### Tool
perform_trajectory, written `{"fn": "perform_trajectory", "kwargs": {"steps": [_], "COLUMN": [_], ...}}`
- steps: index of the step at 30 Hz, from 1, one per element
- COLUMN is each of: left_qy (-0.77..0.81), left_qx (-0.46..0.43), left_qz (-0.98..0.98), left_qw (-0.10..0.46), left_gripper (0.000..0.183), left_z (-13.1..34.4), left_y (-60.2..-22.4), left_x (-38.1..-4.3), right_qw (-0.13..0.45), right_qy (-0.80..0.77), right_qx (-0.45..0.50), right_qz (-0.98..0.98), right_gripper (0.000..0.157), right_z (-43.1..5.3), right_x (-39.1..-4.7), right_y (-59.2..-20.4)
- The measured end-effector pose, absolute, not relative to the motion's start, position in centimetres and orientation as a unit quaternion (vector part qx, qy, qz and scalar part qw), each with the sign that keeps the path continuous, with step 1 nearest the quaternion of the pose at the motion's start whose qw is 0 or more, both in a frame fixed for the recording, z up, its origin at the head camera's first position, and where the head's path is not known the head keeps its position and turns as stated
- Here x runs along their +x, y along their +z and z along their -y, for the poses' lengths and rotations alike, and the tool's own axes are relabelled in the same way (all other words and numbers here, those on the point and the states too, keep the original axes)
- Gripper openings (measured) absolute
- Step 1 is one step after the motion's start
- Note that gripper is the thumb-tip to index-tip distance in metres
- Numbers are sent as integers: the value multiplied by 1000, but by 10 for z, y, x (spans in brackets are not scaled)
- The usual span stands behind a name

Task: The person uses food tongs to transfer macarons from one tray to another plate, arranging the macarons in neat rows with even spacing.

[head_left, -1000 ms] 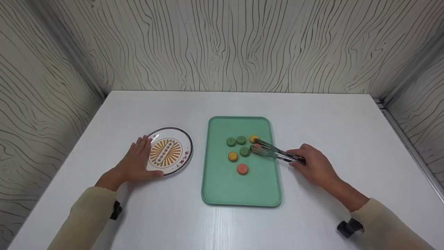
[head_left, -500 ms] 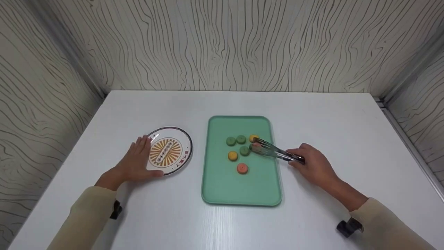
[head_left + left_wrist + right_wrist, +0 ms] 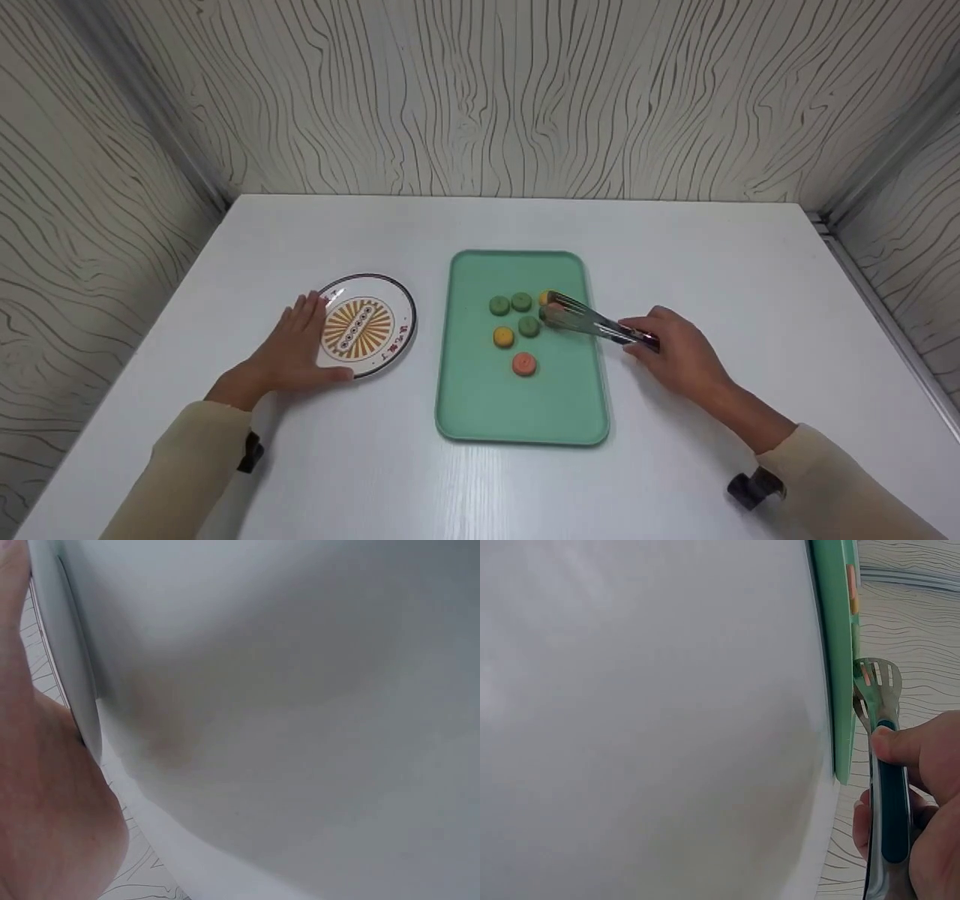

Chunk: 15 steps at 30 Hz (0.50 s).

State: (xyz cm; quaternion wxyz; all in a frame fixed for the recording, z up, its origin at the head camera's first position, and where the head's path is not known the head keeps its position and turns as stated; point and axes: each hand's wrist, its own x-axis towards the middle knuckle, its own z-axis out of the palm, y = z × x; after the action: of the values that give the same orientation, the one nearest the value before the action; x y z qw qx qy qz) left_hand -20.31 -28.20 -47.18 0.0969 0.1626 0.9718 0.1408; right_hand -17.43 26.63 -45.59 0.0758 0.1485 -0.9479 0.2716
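My right hand (image 3: 679, 352) grips a pair of metal serving tongs (image 3: 891, 795) with dark handle grips. In the head view the tongs' slotted heads lie around a pink macaron-like disc (image 3: 555, 307), which they partly hide. Beside it sits a yellow disc (image 3: 546, 298), also partly covered. Three green discs (image 3: 529, 326), another yellow disc (image 3: 503, 337) and a second pink disc (image 3: 524, 364) lie on the green tray (image 3: 521, 412). My left hand (image 3: 292, 349) rests at the left rim of a white patterned plate (image 3: 382, 352), its fingers straight and thumb spread along the near edge.
The tray and plate stand apart on a white table (image 3: 360, 465). Wood-grain patterned panels (image 3: 465, 97) rise behind and at both sides. A small dark device (image 3: 754, 489) sits at the right sleeve, another (image 3: 251, 452) at the left.
The tongs' two heads have drawn closer together around the pink disc. My right hand has shifted only slightly; my left hand and the plate have stayed in place.
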Motion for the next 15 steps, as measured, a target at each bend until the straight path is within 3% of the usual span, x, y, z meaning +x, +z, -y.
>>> {"fn": "perform_trajectory", "kwargs": {"steps": [15], "left_qy": [138], "left_qx": [159], "left_qz": [-973], "left_qw": [98], "left_gripper": [132], "left_z": [282], "left_y": [-473], "left_x": [-204], "right_qw": [72], "right_qy": [278], "right_qx": [157], "right_qz": [945], "right_gripper": [30], "right_z": [-253], "right_x": [-183], "right_y": [-436]}}
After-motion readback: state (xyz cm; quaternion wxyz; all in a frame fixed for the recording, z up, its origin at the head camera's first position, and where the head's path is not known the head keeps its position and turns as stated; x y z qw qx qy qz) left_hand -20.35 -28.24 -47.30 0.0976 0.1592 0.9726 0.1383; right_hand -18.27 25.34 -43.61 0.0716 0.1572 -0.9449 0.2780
